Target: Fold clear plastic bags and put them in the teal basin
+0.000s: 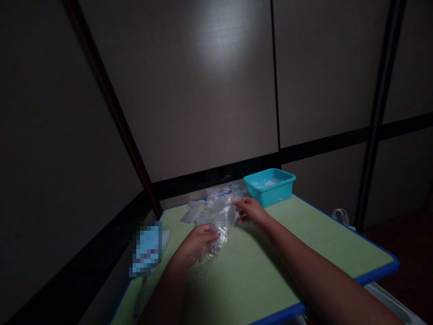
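A clear plastic bag (223, 221), crinkled and shiny, is held up over the table between my two hands. My left hand (202, 241) is closed on its lower left part, thumb on top. At the bag's upper right edge, my right hand (250, 211) pinches the plastic between thumb and fingers. More clear plastic bags (192, 212) lie on the table behind and to the left of the held one, partly hidden by it. Whether the held bag has anything inside, I cannot tell.
A turquoise plastic basin (275, 194) with something whitish inside stands at the table's back right. The light green table (324, 239) has a blue edge. At its left edge sits a blurred light-blue packet (147, 248). Panelled doors (209, 99) rise close behind.
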{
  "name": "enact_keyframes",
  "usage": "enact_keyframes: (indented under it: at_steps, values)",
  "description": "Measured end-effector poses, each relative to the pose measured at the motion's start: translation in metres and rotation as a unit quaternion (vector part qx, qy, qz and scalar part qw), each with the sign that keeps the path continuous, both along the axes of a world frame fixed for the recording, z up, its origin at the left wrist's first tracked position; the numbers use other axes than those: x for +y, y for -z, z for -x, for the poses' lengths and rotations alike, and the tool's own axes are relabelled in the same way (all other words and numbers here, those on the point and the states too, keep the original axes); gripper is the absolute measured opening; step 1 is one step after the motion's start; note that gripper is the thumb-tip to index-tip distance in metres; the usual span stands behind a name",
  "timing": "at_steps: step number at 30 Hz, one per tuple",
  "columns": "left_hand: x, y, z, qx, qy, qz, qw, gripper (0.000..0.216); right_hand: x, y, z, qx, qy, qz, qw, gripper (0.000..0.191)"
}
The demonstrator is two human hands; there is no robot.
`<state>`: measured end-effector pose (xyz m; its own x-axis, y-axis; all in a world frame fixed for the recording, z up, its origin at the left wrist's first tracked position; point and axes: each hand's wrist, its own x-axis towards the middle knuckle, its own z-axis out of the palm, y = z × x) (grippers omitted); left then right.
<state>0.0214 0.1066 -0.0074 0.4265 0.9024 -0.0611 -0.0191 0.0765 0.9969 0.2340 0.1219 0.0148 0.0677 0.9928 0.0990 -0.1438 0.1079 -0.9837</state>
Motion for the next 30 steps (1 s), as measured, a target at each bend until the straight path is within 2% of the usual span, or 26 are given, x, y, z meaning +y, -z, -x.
enact_keyframes:
  at_steps: [10, 19, 30]
  values:
    - [0.009, 0.003, 0.003, 0.048, -0.051, -0.051, 0.996, 0.026, 0.006, 0.003, -0.008, 0.018, 0.04, -0.039, 0.998, 0.025]
    - [0.016, 0.006, 0.009, 0.038, -0.091, -0.034, 0.995, 0.028, 0.004, -0.002, -0.011, 0.058, 0.057, -0.04, 0.996, 0.03]
    - [0.007, -0.005, 0.011, 0.013, -0.101, 0.001, 0.995, 0.027, 0.006, -0.005, -0.017, 0.088, 0.119, -0.03, 0.988, 0.022]
